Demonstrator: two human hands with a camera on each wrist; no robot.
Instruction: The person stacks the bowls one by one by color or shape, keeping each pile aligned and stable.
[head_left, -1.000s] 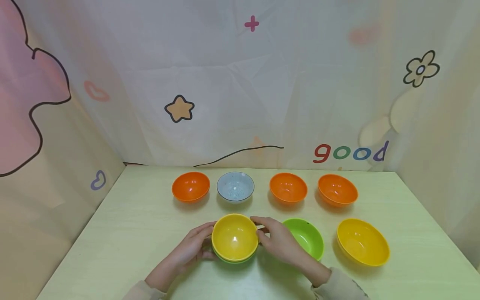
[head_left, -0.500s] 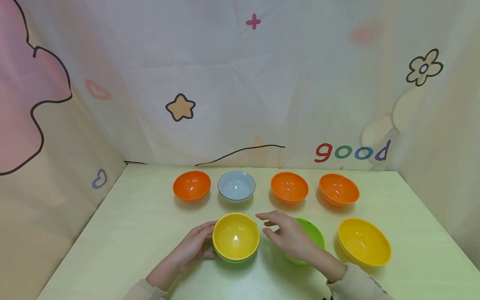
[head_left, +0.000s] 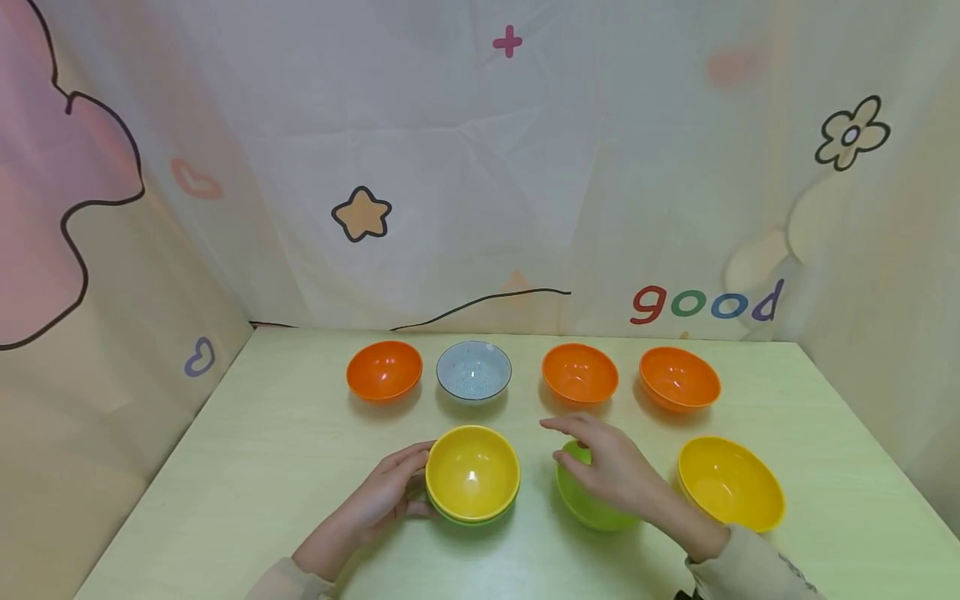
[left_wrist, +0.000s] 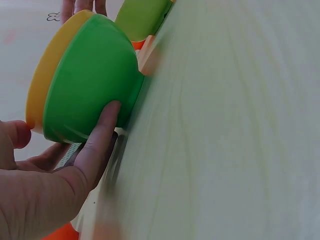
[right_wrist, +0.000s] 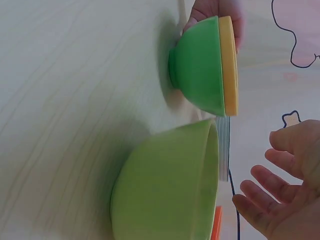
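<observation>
A yellow bowl [head_left: 472, 472] sits nested inside a green bowl [left_wrist: 92, 77], and the pair stands on the table in front of me. My left hand [head_left: 384, 497] grips the stack from its left side, thumb and fingers spread between rim and outer wall. To the right, my right hand [head_left: 621, 475] hovers over a light green bowl [head_left: 588, 508], partly covering it. Its fingers are relaxed and hold nothing; in the right wrist view a gap shows between those fingers [right_wrist: 270, 182] and the light green bowl's rim.
A larger yellow bowl [head_left: 729, 485] stands at the right. Along the back are an orange bowl [head_left: 384, 372], a grey-blue patterned bowl [head_left: 473, 372], a second orange bowl [head_left: 580, 374] and a third orange bowl [head_left: 678, 379]. A printed curtain [head_left: 465, 167] hangs behind the table.
My right hand has let go of the stacked bowls' right side and moved right, over the light green bowl. My left hand keeps its hold, and the stack stays in place.
</observation>
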